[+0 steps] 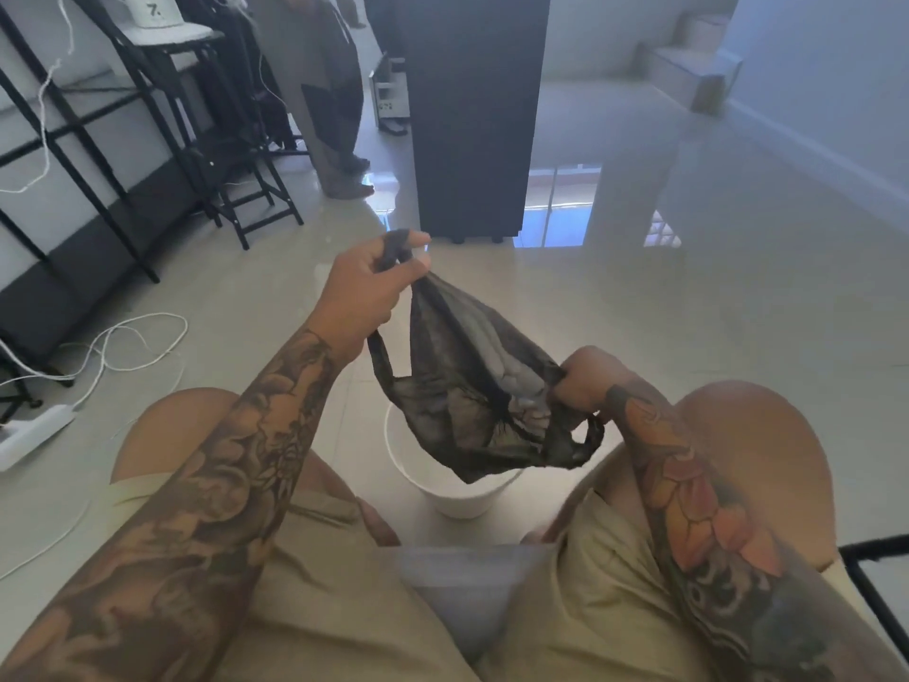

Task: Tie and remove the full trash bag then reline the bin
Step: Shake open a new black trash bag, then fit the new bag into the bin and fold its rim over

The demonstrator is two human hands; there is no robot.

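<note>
Both hands hold a thin, see-through black plastic bag (472,386) open above the small round white bin (460,492) on the floor: left hand (376,287) pinching one handle high, right hand (583,379) gripping the opposite edge. Relining looks underway; next, lower it in and fold the rim over. I can't see anything inside either.

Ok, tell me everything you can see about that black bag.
The black bag is thin, see-through, crinkled plastic with loop handles. It looks empty and hangs spread between both hands above the white bin. The left hand pinches one handle higher up; the right hand grips the opposite edge. Its bottom dips into the bin's mouth.
</note>
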